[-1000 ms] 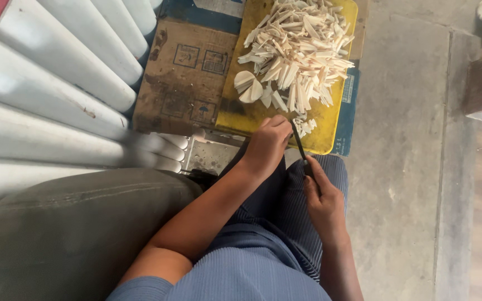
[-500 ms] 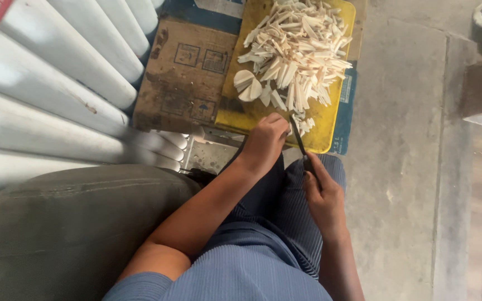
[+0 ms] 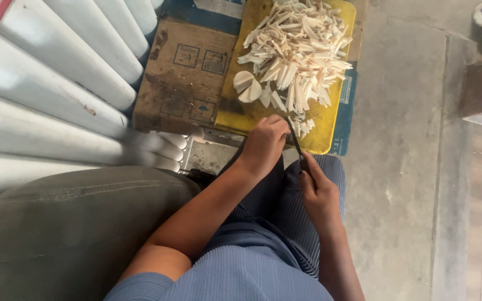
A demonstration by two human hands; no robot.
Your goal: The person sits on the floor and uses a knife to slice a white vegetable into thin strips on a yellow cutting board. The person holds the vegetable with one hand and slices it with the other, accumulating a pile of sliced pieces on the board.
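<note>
Right hand [image 3: 320,192] gripping knife [image 3: 295,142]; left hand [image 3: 266,139] pressing slices [image 3: 299,125].

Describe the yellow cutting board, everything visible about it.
The yellow cutting board is a flat rectangle with rounded corners, plastic by its look, stained dark near its left near corner. It lies on flattened cardboard on the floor. A heap of pale cut strips and half-round slices covers most of it. At its near edge the left hand presses down and the right hand holds a knife.

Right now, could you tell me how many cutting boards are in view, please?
1: the yellow cutting board lies on flattened cardboard, under the pile of pale slices, just ahead of the left hand. None looks hidden.
</note>
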